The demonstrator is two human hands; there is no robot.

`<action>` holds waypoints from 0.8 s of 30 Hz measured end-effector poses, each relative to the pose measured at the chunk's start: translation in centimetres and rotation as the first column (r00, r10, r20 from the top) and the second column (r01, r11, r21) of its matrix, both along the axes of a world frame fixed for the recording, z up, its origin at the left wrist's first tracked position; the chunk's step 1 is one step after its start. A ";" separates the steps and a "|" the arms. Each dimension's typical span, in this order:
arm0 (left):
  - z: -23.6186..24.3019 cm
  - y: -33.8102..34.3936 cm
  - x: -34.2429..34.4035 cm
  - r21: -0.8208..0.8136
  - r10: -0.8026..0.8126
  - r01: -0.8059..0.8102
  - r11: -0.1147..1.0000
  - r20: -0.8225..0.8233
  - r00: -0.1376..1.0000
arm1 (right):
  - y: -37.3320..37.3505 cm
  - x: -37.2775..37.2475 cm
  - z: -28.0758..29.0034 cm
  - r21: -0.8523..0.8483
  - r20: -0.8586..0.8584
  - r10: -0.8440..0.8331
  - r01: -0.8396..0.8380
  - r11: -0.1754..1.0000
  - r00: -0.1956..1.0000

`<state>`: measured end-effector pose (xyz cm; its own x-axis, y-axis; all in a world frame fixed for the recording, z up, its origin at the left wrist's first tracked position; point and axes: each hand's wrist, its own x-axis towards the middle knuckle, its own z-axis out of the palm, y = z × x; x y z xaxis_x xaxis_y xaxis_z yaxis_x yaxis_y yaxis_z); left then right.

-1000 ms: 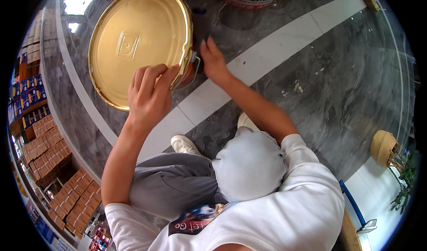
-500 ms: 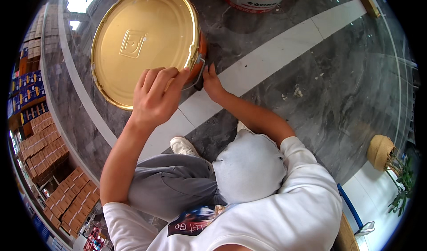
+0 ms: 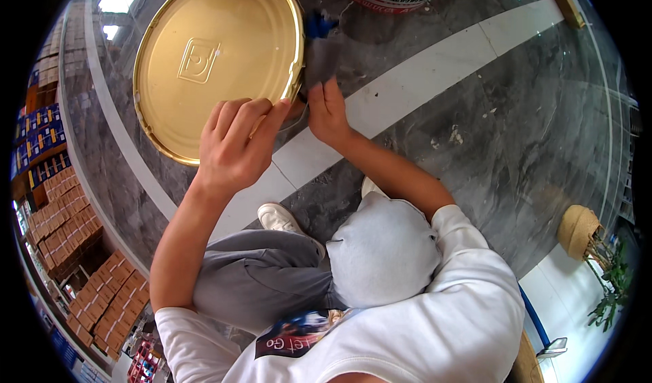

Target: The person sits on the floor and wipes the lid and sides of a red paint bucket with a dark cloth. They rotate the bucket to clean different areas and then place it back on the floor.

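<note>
1. While the left hand (image 3: 236,145) curls over the near rim of the lid (image 3: 210,84), its fingers sit bent and close together, gripping that edge; the tips are partly hidden
2. The tin (image 3: 234,30), gold-topped, lies directly ahead of the left fingers and to the left of the right ones, the broad lid facing up
3. The right hand (image 3: 328,118) is held upright just beside the tin, its visible fingers pressed nearly together and pointing away from the body
4. Just past the right fingertips is a blurred dark thing (image 3: 326,56), with a blue bit (image 3: 319,25) farther on; I cannot tell whether the fingers pinch it
5. Beyond the right fingers, well apart, stands a red and white bucket (image 3: 390,1)
6. Below and to the right of them, a pale strip (image 3: 401,98) crosses the grey floor (image 3: 516,132)
</note>
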<state>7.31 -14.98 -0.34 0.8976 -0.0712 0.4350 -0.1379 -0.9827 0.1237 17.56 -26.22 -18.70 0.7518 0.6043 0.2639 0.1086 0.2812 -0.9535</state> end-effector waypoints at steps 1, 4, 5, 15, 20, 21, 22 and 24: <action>0.0 0.1 -0.1 0.005 0.004 -0.004 1.000 0.002 1.000 | 0.1 -0.7 -0.4 -0.024 -0.126 0.022 -0.025 0.999 0.992; 0.1 0.4 -0.3 0.011 0.002 -0.002 1.000 -0.004 1.000 | -0.7 -2.6 -1.0 -0.128 -0.529 0.066 -0.157 0.979 0.846; -0.1 0.3 -0.3 0.000 -0.003 0.003 1.000 -0.004 1.000 | -1.1 -2.9 -1.7 -0.143 -0.584 0.075 -0.194 0.971 0.808; 0.0 0.3 -0.2 -0.011 0.004 -0.004 1.000 -0.007 1.000 | -0.6 -7.9 -7.9 -0.174 -0.569 0.077 -0.211 0.962 0.818; 0.1 0.2 -0.4 -0.043 -0.001 0.001 0.999 -0.010 1.000 | -0.1 -6.1 -6.4 -0.184 -0.668 -0.020 -0.138 0.973 0.744; 0.0 0.2 -0.3 -0.023 -0.004 0.005 1.000 0.012 1.000 | 0.0 -4.6 -6.5 -0.244 -0.610 -0.038 -0.142 0.959 0.792; -0.1 0.2 -0.2 -0.004 -0.009 0.009 1.000 0.034 0.999 | 0.0 -3.2 -6.5 -0.304 -0.548 -0.053 -0.140 0.942 0.835; 0.0 0.3 -0.1 0.023 -0.011 0.010 1.000 0.056 0.998 | 0.9 0.5 -3.1 -0.344 -0.359 -0.073 -0.060 0.937 0.930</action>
